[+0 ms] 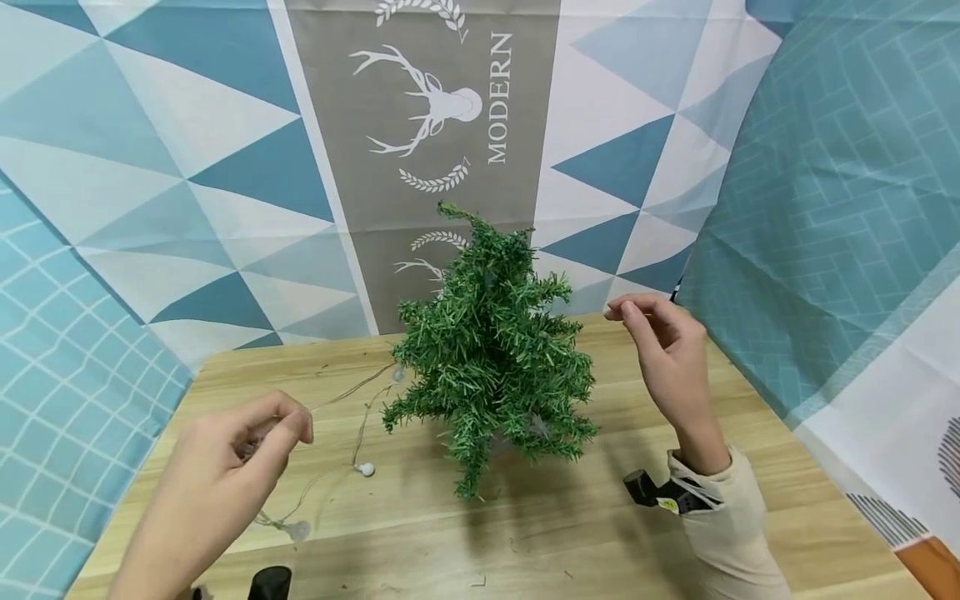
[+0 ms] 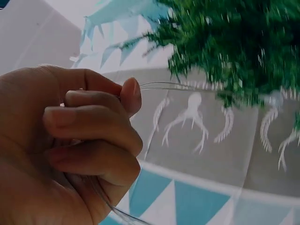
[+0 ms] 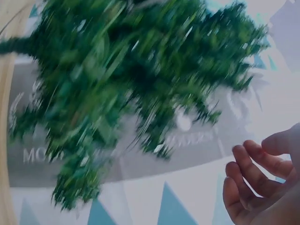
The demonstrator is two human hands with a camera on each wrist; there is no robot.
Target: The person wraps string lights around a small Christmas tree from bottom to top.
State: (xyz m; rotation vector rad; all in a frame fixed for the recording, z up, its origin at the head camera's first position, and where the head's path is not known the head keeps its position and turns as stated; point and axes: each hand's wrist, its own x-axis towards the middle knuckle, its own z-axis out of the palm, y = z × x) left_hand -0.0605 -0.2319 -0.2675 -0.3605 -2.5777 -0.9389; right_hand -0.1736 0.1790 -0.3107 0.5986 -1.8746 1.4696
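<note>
A small artificial Christmas tree stands in the middle of the wooden table, its top bent to the left. To its left, my left hand grips a thin wire of string lights between thumb and forefinger. The other fingers curl over more of the strand, and wire trails out below the palm. White bulbs on the wire lie on the table between that hand and the tree. Right of the tree hovers my right hand, fingers loosely bent, with nothing seen in it. The tree's base is mostly hidden by branches.
The wooden table has rounded back corners and small green bits scattered on it. A patterned cloth with a deer print hangs right behind it. Blue cloths close in on both sides.
</note>
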